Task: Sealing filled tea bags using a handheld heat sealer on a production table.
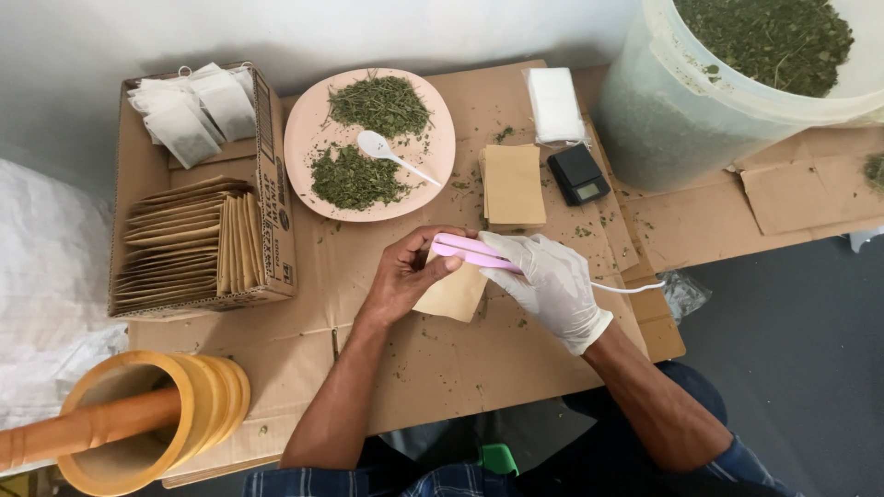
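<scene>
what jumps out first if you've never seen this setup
Dead centre, the bare left hand holds a small tan paper pouch while the white-gloved right hand holds a pink corded clamp tool at its top edge. Behind them sits a pink plate with two heaps of dried green herb and a white spoon. A big translucent bucket of the same herb fills the top right corner.

My left hand (405, 276) is bare, fingers curled in a pinch, forearm angled up from below. My right hand (550, 281) wears a white glove, fingers closed, touching the left; both wrists are bent inward.
</scene>
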